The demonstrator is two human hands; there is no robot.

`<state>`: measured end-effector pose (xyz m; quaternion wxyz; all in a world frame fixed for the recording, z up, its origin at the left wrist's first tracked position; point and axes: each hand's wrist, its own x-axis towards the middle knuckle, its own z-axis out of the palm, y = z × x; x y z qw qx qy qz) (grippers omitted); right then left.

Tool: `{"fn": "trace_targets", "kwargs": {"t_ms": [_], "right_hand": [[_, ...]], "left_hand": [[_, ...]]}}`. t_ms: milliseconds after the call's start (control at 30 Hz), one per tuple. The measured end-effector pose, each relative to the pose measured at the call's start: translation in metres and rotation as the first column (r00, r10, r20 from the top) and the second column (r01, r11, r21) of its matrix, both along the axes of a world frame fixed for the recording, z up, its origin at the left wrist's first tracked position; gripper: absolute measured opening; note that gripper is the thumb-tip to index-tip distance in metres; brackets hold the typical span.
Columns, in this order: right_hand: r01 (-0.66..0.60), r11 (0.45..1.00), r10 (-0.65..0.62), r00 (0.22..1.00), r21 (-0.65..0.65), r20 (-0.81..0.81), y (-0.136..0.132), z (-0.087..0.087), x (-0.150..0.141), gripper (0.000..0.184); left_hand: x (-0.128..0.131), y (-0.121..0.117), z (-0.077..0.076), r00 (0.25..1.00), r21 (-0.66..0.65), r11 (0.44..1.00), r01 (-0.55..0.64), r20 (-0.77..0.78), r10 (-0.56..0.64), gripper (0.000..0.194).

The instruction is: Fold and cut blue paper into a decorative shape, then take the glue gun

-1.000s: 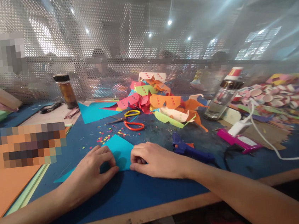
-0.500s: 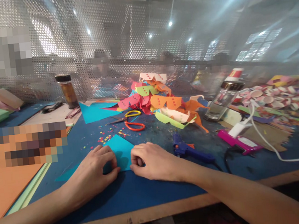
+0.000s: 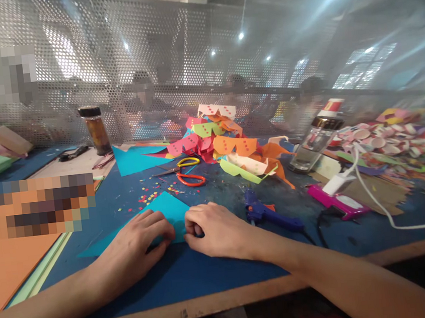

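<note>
A bright blue sheet of paper (image 3: pixel 170 205) lies on the dark blue tabletop, its upper corner pointing away from me. My left hand (image 3: pixel 140 242) is closed at its near edge, thumb and fingers pinching together, palm covering part of the sheet. Close beside it, my right hand (image 3: pixel 220 229) pinches the same edge between thumb and curled fingers. The part of the paper under both hands is hidden. Just beyond it are tiny coloured paper bits (image 3: pixel 150 198) and scissors (image 3: pixel 185 172) with one yellow and one red handle.
Cut paper masks (image 3: pixel 234 146) are heaped at the back. A blue glue gun (image 3: pixel 273 216) and a pink power strip (image 3: pixel 338 202) lie right, near a clear bottle (image 3: pixel 315 140). Orange sheets (image 3: pixel 21 255) are stacked left; a dark-capped bottle (image 3: pixel 95 131) stands behind.
My left hand has slid slightly right along the paper's edge, closer to my right hand. My right hand has barely moved, still pinching the paper.
</note>
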<state>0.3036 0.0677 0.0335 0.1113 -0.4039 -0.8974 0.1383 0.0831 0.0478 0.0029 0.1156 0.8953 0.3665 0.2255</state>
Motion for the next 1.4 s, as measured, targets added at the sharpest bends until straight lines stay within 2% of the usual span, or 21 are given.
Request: {"fn": "trace_targets", "kwargs": {"t_ms": [133,333,900,1400], "right_hand": [[0.006,1.000,-0.006,0.999,-0.009,0.032,-0.001,0.001,0.000,0.010],[0.012,1.000,-0.012,0.999,-0.003,0.038,-0.001,0.003,0.000,0.013],[0.027,0.995,-0.040,0.990,0.095,0.134,-0.005,0.001,0.006,0.011],[0.012,0.999,-0.020,0.984,0.049,0.176,-0.003,0.008,0.017,0.008]], "left_hand": [[-0.001,0.000,0.000,0.992,0.112,0.987,0.116,-0.053,-0.110,0.030],[-0.001,0.001,-0.001,0.990,0.191,0.972,0.137,-0.066,-0.127,0.032],[-0.002,0.000,0.000,0.990,0.168,0.977,0.132,-0.079,-0.120,0.033],[-0.002,0.000,-0.002,0.991,0.173,0.977,0.127,-0.068,-0.117,0.033]]}}
